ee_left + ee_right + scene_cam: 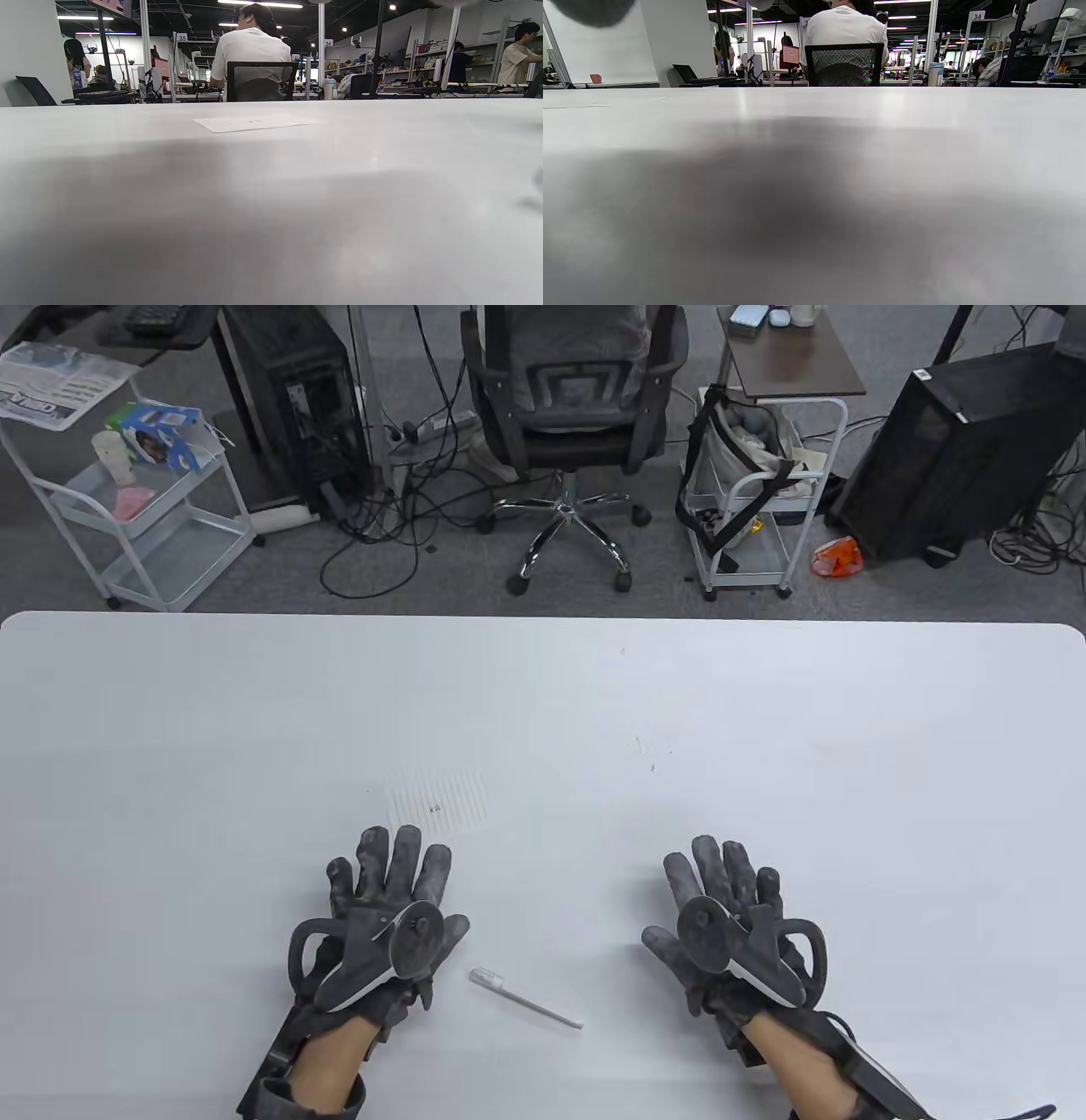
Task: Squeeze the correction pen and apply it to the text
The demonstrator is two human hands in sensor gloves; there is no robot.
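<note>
A thin white correction pen lies on the white table between my hands, near the front edge. A small lined paper slip with a dark text mark lies just beyond my left fingertips; it also shows in the left wrist view. My left hand rests flat on the table, fingers spread, holding nothing. My right hand rests flat on the table to the right of the pen, fingers spread, holding nothing. Neither hand touches the pen.
Beyond the table's far edge stand an office chair, two white carts and computer towers. Faint marks dot the table's middle.
</note>
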